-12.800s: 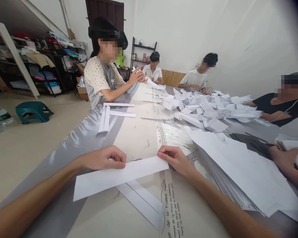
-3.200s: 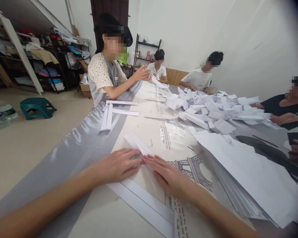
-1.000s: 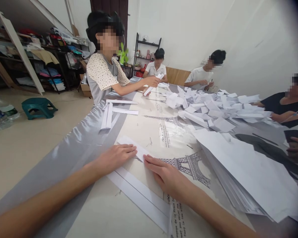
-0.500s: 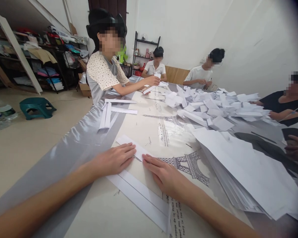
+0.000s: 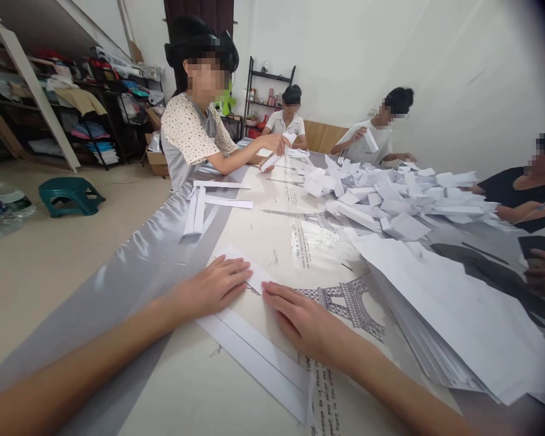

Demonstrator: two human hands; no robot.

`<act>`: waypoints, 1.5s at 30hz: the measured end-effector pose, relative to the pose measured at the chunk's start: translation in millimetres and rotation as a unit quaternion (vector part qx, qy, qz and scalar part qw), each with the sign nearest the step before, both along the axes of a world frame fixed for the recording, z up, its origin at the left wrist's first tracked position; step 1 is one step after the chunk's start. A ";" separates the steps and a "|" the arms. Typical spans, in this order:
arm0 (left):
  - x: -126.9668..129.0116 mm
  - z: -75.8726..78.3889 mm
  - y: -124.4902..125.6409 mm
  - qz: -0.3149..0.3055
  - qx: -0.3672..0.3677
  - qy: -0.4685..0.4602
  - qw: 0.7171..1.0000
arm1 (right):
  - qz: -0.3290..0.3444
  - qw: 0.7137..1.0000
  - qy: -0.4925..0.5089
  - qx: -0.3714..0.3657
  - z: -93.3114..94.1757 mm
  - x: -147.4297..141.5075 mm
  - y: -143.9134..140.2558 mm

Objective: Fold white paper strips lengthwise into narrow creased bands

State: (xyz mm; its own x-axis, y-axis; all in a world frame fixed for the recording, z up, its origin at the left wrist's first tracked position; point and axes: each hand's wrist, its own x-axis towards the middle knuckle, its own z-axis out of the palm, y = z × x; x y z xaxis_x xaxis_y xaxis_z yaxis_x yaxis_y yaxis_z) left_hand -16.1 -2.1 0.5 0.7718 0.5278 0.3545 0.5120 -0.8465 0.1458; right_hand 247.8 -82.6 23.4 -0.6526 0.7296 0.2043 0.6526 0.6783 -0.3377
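Observation:
My left hand [image 5: 215, 284] lies flat, palm down, across a narrow folded white paper strip [image 5: 255, 274] on the table, its fingers stretched out and pointing right. The fingertips of my right hand [image 5: 306, 318] touch the right end of that strip; its fingers are extended and lie close together. Both hands press from above and neither is wrapped round anything. Nearer to me rests a longer folded paper strip [image 5: 258, 362] with a crease line along it, slanting from beneath my left wrist toward the lower right.
At right stands a stack of white sheets [image 5: 454, 303], with a heap of folded papers [image 5: 381, 191] behind it. Several folded strips [image 5: 194, 212] lie farther off at left. Co-workers sit round the printed tablecloth [image 5: 200, 387]. A green stool [image 5: 70, 197] stands on the floor.
My hands stay almost where they were on the strip. At the back right, a co-worker in white has raised a folded paper and stretched the other hand toward the heap.

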 end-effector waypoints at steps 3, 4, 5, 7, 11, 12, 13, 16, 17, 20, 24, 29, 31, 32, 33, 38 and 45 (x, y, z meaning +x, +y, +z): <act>0.7 -1.9 -1.9 0.010 -0.007 0.012 1.000 | 0.001 1.000 0.001 0.000 -0.4 -0.1 0.6; 0.8 -2.7 -2.9 0.012 -0.012 0.018 1.000 | 0.000 1.000 0.003 0.003 -0.4 -0.2 0.7; 0.9 -3.3 -3.9 0.014 -0.018 0.024 0.999 | -0.001 1.000 0.006 0.004 -0.3 -0.3 0.6; 0.9 -4.2 -5.6 0.014 -0.031 0.032 0.999 | -0.002 1.000 0.009 0.005 0.2 -0.6 0.1; -1.8 -2.8 0.2 0.017 -0.058 0.003 0.998 | -0.004 1.000 0.010 -0.005 1.6 -1.6 -1.7; -3.8 -1.8 4.6 0.023 -0.069 -0.013 0.997 | -0.004 1.000 0.013 -0.008 1.5 -1.8 -1.9; -6.4 -0.6 10.1 0.034 -0.082 -0.035 0.995 | -0.005 1.000 0.017 -0.011 1.3 -1.8 -2.0; -17.7 3.8 29.4 0.054 -0.127 -0.093 0.986 | -0.001 0.999 0.024 -0.024 1.3 0.2 -0.2; -21.9 5.5 35.2 0.057 -0.141 -0.108 0.983 | 0.003 0.999 0.020 -0.031 1.9 1.7 1.0; -32.7 10.6 46.1 0.068 -0.194 -0.111 0.972 | 0.017 0.998 -0.004 -0.055 7.1 9.0 6.3; -39.0 14.1 49.9 0.056 -0.224 -0.103 0.968 | 0.044 0.995 -0.019 -0.084 15.8 21.1 14.0; -37.6 11.2 54.6 0.030 -0.270 -0.127 0.954 | 0.051 0.993 -0.014 -0.110 20.0 27.0 17.7; -36.7 9.9 56.5 0.030 -0.279 -0.136 0.950 | 0.045 0.992 -0.011 -0.118 20.6 26.4 17.3; -36.5 9.5 57.3 0.031 -0.281 -0.138 0.949 | 0.043 0.992 -0.007 -0.120 20.9 25.9 17.1; -36.3 9.1 57.8 0.032 -0.282 -0.140 0.949 | 0.042 0.992 -0.003 -0.121 21.3 25.3 16.8; -35.9 7.8 60.5 0.026 -0.277 -0.133 0.951 | 0.046 0.992 -0.007 -0.116 23.2 23.0 17.0; -37.2 7.2 65.1 0.022 -0.265 -0.122 0.956 | 0.048 0.991 0.000 -0.122 23.8 23.4 18.0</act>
